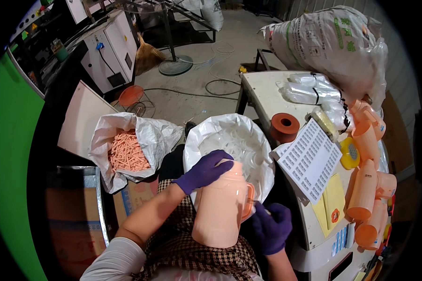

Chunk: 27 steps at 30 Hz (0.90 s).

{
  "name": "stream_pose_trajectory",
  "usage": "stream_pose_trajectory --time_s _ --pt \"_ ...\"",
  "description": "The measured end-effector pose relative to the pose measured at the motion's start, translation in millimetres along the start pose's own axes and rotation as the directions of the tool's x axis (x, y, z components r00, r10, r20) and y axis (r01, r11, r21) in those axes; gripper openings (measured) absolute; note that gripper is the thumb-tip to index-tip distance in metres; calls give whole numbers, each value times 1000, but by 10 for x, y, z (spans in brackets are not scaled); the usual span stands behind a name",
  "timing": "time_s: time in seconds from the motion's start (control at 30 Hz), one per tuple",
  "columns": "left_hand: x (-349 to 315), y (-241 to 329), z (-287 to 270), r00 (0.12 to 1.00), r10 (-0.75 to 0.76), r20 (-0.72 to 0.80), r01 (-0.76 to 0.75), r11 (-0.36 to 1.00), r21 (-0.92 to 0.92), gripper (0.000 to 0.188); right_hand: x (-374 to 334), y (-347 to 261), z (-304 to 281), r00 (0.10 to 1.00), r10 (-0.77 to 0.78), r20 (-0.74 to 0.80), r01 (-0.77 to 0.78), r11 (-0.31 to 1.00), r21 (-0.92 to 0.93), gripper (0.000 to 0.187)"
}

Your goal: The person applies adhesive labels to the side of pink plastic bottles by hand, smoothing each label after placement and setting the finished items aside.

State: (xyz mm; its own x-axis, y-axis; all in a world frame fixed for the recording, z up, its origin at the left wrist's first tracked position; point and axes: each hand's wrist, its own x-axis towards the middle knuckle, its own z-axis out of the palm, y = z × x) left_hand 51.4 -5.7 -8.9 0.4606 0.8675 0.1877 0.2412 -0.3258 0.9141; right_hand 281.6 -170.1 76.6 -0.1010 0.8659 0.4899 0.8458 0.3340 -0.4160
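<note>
Head view | Purple-gloved left hand (205, 171) grasps peach cylindrical plastic jug (219, 213) | purple-gloved right hand (273, 227) curled, hold unclear | Likely light, stiff; grip looped handle (252, 193)

Peach jug (216, 213): top partly hidden under left hand (205, 171).
Right hand (274, 228): small item (252, 202) near it, at the jug's handle (252, 189), too small to identify.
White sack (195, 136): lower front blocked by jug.
Label sheet (310, 158): print too small to read.
Green panel (9, 164): cut off at left rim.

Gry flr (241, 35), wht tbl (266, 90) rt.
</note>
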Motion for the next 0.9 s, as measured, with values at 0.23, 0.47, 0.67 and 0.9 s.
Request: stream_pose_trajectory --time_s 0.23,0.47,0.67,0.9 --pt "188 693 -52 992 -23 -121 76 887 455 38 37 -197 227 965 -261 -34 257 961 -102 47" --pt "323 604 -55 997 -79 -22 75 777 625 44 -9 -188 386 955 -292 -47 285 951 -120 47" --pt "233 477 -110 993 -117 -12 105 838 535 44 67 -170 488 948 -319 13 319 943 -92 47" --pt "234 509 -248 959 -227 170 145 908 394 63 168 -181 551 932 -361 24 362 928 -87 45"
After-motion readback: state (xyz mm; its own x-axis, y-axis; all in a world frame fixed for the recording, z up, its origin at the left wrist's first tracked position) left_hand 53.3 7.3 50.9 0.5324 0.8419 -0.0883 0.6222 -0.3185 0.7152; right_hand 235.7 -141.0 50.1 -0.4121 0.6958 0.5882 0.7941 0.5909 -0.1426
